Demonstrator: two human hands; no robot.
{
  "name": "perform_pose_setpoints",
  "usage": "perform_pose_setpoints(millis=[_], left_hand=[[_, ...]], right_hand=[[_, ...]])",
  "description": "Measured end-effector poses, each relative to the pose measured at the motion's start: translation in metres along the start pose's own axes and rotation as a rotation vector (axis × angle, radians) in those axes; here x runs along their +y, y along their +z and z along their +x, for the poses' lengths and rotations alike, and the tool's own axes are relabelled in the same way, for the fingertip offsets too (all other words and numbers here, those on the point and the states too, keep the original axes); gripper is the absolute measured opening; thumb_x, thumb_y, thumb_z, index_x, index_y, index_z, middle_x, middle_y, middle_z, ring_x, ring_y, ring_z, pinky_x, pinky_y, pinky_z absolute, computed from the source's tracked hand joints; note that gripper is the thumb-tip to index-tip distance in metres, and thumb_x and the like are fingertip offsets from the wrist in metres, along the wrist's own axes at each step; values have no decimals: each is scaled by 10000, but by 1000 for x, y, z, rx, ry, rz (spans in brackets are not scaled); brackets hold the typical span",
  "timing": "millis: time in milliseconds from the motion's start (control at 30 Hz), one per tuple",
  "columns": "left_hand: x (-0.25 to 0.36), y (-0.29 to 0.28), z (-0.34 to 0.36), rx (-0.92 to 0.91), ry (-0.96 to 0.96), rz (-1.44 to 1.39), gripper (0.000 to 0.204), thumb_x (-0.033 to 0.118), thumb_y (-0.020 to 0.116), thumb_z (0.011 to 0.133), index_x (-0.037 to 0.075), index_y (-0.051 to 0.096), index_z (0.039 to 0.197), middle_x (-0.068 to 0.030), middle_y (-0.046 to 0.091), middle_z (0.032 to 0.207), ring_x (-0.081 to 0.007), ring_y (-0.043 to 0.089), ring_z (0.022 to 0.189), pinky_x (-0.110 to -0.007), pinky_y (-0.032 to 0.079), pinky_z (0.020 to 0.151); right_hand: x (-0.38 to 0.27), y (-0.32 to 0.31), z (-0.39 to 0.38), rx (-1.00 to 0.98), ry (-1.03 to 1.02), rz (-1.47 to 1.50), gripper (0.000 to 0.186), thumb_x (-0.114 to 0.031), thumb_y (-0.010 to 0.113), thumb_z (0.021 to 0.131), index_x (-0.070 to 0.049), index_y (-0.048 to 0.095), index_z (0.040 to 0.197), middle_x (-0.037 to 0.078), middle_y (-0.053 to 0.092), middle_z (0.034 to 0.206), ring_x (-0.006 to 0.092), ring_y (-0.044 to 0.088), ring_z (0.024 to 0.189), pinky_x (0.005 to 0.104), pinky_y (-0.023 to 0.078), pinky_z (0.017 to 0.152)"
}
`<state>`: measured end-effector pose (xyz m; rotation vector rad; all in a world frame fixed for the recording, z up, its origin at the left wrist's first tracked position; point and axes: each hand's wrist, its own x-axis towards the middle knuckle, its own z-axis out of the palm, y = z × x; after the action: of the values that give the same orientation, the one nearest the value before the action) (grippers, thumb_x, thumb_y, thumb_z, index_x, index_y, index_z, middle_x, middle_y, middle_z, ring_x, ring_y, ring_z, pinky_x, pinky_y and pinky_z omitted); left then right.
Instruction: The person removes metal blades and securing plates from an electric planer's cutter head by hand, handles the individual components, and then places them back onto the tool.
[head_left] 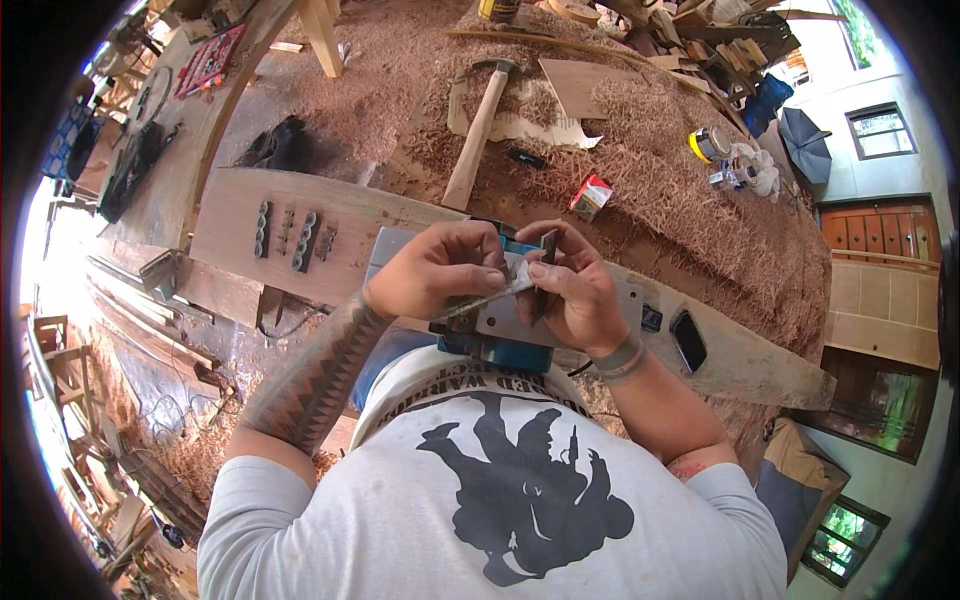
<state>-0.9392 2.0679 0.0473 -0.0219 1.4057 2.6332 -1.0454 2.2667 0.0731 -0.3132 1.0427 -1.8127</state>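
In front of my body, both hands come together over an upturned blue power tool, which looks like an electric planer with its grey flat sole facing up. My right hand grips a thin dark metal strip, held on edge between thumb and fingers. My left hand, fingers curled, pinches a small whitish scrap against the strip; whether it is cloth or paper I cannot tell. Left of the planer, two dark metal bars with round holes and several small screws lie on a wooden plank.
A hammer lies beyond the plank, with a red-and-white box to its right. On the plank's right part rests a phone. Wood shavings cover the ground; a wood pile and an umbrella stand farther off.
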Motion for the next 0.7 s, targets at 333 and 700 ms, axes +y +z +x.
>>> perform_pose_setpoints(millis=[333,700], left_hand=[[8,-29,-1,-92,-213,-346,505,418,593,979,-65,662,1109,-251,730,1048,-237,761,790,-330,627,618],[-2,-32,-8,30,-11,-294,262,111,618,1018,-40,592,1230,-219,734,1121,-232,764,880,-328,640,780]], right_hand=[[7,-4,-4,58,-20,-122,193,-123,704,982,-27,625,1131,114,703,877,141,644,612,258,518,517],[8,4,-5,78,-72,-103,143,-111,703,973,-45,603,1051,131,723,850,136,648,595,265,522,500]])
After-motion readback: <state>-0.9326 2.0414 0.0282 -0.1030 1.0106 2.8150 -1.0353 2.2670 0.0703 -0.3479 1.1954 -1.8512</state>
